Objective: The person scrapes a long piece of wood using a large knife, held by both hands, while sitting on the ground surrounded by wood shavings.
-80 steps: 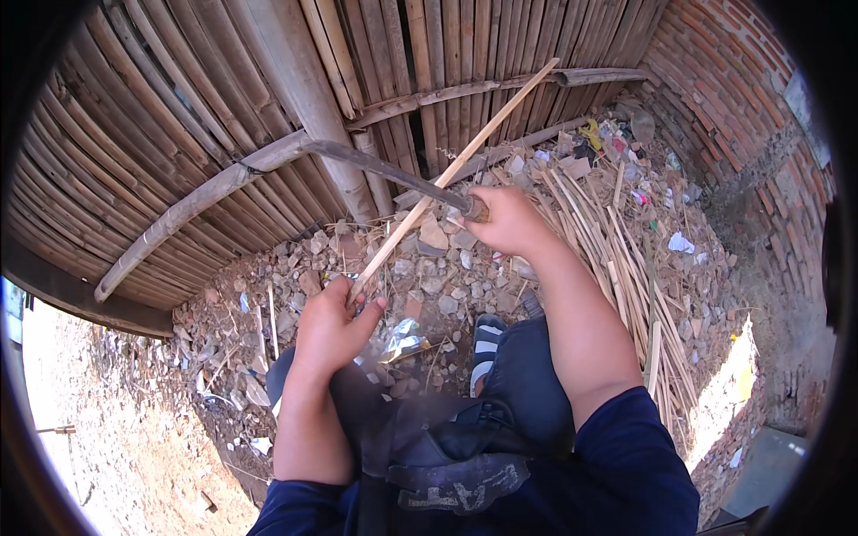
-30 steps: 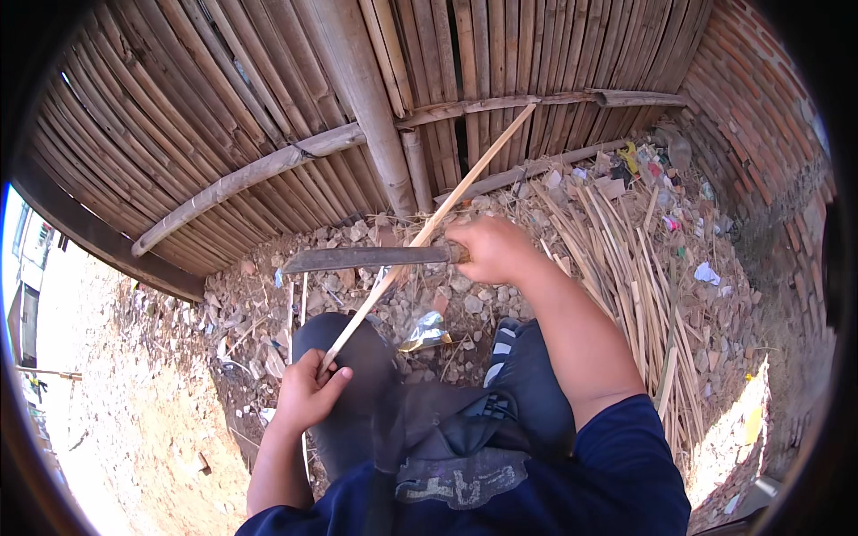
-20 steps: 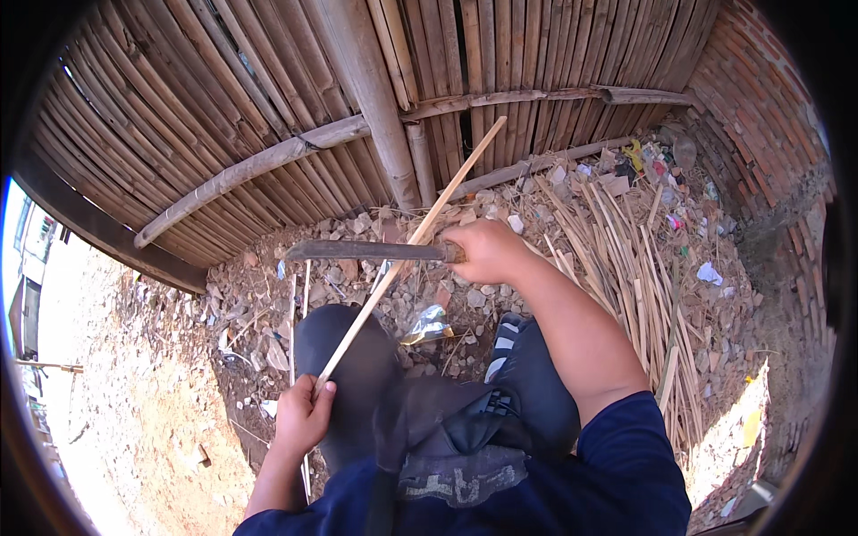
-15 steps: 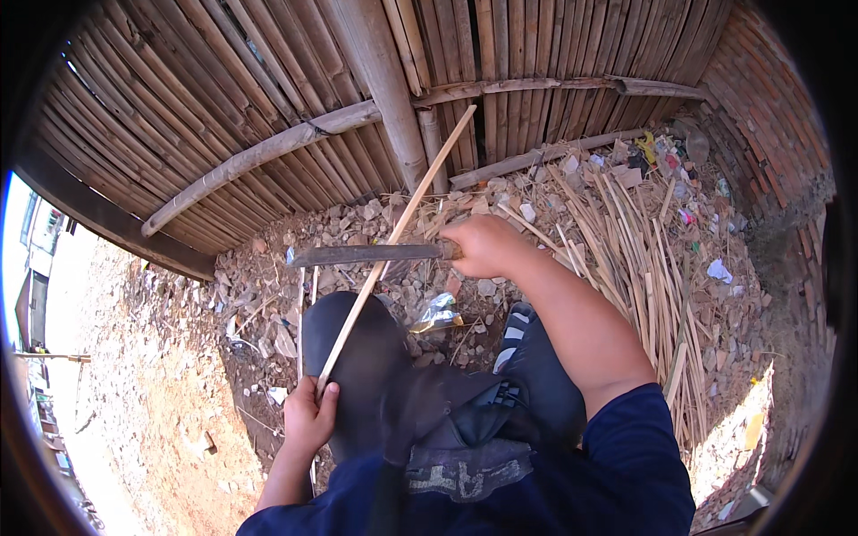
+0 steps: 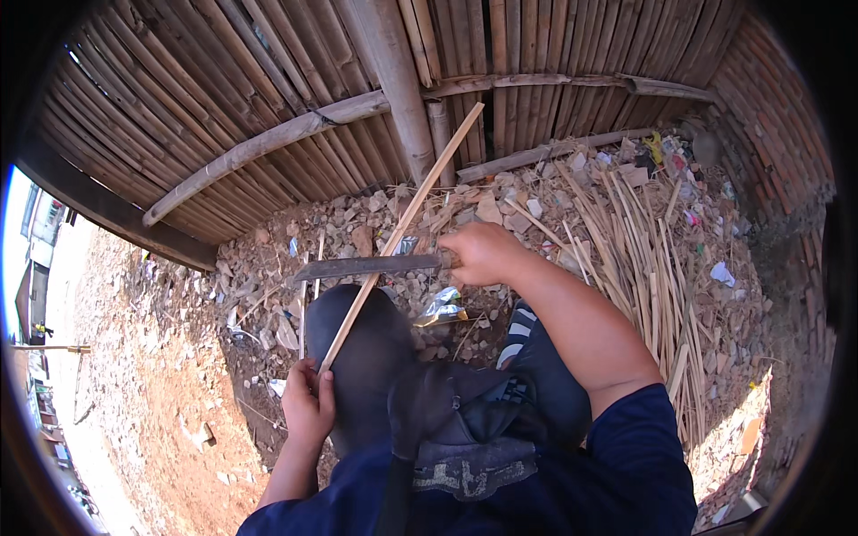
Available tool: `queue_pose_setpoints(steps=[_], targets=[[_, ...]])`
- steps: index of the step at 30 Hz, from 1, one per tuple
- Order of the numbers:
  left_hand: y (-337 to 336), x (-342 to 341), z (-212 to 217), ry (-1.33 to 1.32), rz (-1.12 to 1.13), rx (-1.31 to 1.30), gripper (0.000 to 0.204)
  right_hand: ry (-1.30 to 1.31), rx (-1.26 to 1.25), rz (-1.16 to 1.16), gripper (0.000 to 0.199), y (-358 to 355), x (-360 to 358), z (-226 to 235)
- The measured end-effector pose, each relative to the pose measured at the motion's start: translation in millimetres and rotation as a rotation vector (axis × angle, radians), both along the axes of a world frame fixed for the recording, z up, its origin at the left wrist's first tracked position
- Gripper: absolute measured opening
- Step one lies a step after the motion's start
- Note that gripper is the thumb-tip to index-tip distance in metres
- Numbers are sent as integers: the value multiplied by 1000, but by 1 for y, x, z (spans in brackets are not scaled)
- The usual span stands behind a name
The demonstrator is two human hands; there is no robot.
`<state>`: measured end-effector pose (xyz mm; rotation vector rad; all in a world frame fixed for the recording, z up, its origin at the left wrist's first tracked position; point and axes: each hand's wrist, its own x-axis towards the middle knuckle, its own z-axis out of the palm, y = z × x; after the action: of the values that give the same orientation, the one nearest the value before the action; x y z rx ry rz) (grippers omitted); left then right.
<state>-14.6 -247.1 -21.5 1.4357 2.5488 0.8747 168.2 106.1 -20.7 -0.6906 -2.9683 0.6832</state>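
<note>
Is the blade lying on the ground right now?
No, the right hand holds the blade up, laid across the bamboo strip.

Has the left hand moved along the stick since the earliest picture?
Yes. The left hand has slid back toward the person: earlier it gripped the stick close under the blade, now it holds the stick's near end beside the knee.

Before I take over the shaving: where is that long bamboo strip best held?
Probably at its near lower end, where the left hand already has its grip. The bamboo strip slants up and away toward the fence, and the blade in the right hand crosses its middle, so come from below, on the left side.
</note>
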Motion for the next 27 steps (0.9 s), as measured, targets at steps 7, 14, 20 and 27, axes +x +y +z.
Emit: queue_pose_setpoints(steps=[7,14,20,27], targets=[[-25,-4,-2,205,69,-165,30,11,-13,-18,35,1,0,-2],[-24,-6,1,-68,12,-311,34,25,-17,42,36,-5,-6,-1],[-14,-21,13,-238,-54,-334,46,103,-73,-77,38,11,0,-5],[-10,-17,6,-245,-33,-324,45,-27,-64,-36,35,3,-5,-7]])
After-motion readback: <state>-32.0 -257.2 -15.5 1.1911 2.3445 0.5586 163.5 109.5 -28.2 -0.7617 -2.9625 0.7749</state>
